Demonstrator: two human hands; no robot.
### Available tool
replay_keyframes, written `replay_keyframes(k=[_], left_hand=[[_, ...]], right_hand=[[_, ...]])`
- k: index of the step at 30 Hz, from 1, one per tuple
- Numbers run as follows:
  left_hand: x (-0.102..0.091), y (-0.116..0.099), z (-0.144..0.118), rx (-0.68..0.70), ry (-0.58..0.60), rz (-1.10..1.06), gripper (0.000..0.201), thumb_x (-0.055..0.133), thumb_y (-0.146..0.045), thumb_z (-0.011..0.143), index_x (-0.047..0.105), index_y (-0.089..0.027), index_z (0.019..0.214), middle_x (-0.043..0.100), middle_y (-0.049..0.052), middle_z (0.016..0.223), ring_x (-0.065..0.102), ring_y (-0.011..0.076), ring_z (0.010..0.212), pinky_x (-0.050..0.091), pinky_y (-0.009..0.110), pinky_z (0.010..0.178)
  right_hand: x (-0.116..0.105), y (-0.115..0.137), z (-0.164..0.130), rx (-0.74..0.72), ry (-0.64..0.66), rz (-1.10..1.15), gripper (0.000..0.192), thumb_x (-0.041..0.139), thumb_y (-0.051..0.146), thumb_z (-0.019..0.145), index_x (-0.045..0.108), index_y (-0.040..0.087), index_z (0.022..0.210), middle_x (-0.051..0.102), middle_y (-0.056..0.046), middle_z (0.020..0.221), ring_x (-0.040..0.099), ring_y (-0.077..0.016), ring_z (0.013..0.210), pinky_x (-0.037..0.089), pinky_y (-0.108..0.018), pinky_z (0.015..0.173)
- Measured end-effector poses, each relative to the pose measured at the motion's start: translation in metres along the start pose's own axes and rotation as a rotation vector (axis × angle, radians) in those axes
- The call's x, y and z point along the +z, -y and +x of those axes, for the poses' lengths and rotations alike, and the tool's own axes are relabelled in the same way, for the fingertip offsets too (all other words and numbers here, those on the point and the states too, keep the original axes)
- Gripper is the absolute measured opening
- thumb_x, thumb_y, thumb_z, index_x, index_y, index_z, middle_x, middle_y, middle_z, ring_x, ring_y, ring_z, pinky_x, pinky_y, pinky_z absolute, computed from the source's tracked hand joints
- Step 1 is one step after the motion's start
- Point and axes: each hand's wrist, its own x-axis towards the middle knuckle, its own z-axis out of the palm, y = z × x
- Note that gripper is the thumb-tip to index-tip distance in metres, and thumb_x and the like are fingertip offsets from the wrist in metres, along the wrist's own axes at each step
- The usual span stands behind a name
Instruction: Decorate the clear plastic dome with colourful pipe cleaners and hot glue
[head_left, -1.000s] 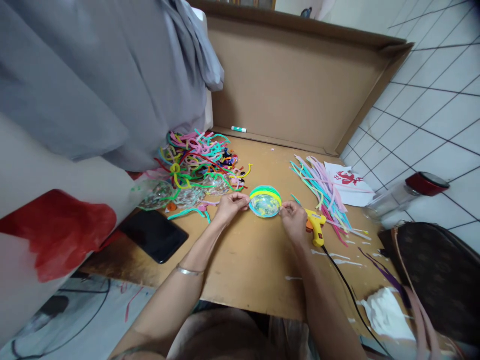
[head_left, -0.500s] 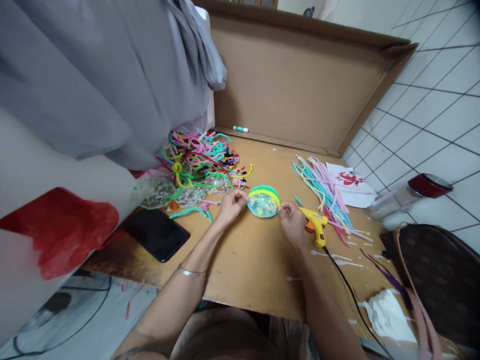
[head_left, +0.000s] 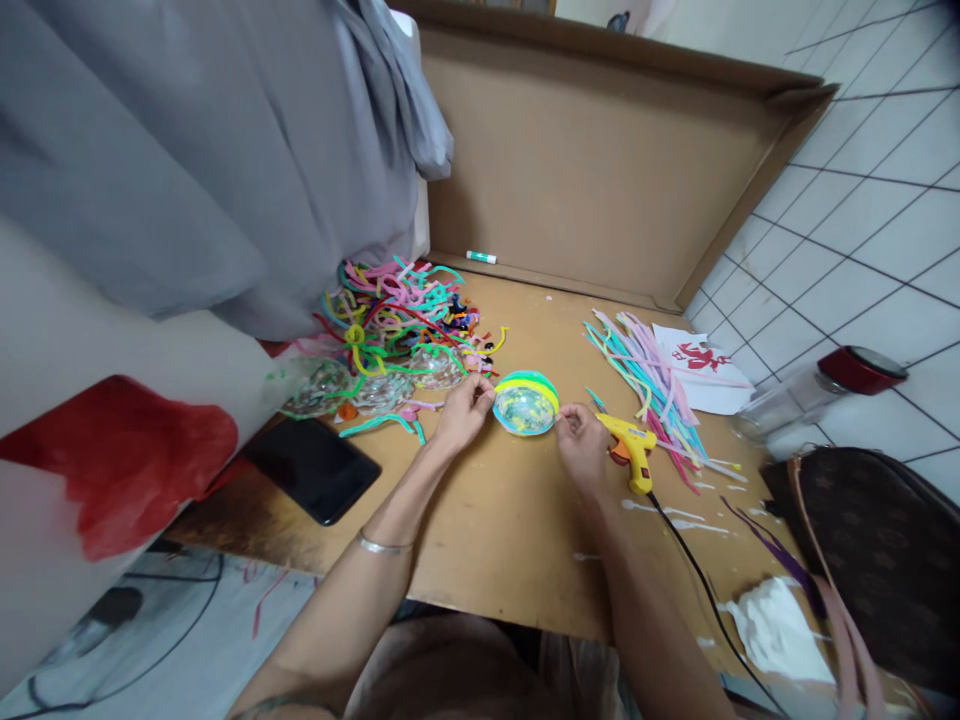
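Clr dome [head_left: 526, 408] pinched btwn L grip [head_left: 463, 411] & R grip [head_left: 583, 439].

Green and yellow stripe the bowl [head_left: 526, 410], yellow and orange colour the glue gun [head_left: 639, 460], red patterns white paper [head_left: 701, 370]!

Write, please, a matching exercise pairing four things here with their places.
1. round clear piece with green and yellow bands
2. yellow plastic glue gun
3. flat black rectangular device
4. clear bottle with red lid

A. by the white tiled wall
B. held between left hand and right hand
C. on the brown table, at left
D. lying beside the right hand

Pairs: 1-B; 2-D; 3-C; 4-A
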Motion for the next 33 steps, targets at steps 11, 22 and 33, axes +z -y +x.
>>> replay_keyframes(k=[11, 22, 33], left_hand=[[0.002, 0.008, 0.001, -0.030, 0.022, -0.044, 0.014, 0.055, -0.033, 0.077, 0.055, -0.019, 0.075, 0.057, -0.001, 0.072, 0.049, 0.0145, 0.067, 0.037, 0.025, 0.064], [-0.003, 0.005, 0.002, -0.077, 0.077, -0.081, 0.017, 0.057, -0.034, 0.076, 0.054, -0.018, 0.072, 0.058, 0.000, 0.073, 0.051, 0.0148, 0.069, 0.040, 0.028, 0.069], [-0.004, 0.004, 0.004, -0.147, 0.065, -0.122, 0.020, 0.062, -0.038, 0.069, 0.056, -0.018, 0.068, 0.060, 0.001, 0.069, 0.052, 0.0163, 0.068, 0.040, 0.029, 0.068]], right_hand=[[0.004, -0.002, 0.001, 0.066, -0.031, 0.077, 0.017, 0.051, 0.036, 0.075, 0.059, 0.021, 0.075, 0.068, -0.003, 0.068, 0.066, -0.0207, 0.065, 0.051, -0.031, 0.065], [0.005, -0.011, 0.002, 0.073, 0.030, 0.163, 0.012, 0.049, 0.034, 0.074, 0.055, 0.023, 0.072, 0.062, 0.001, 0.061, 0.060, -0.0182, 0.059, 0.047, -0.030, 0.063], [0.009, -0.007, 0.001, 0.085, 0.002, 0.274, 0.011, 0.049, 0.031, 0.071, 0.055, 0.022, 0.067, 0.057, 0.002, 0.057, 0.053, -0.0157, 0.054, 0.044, -0.028, 0.059]])
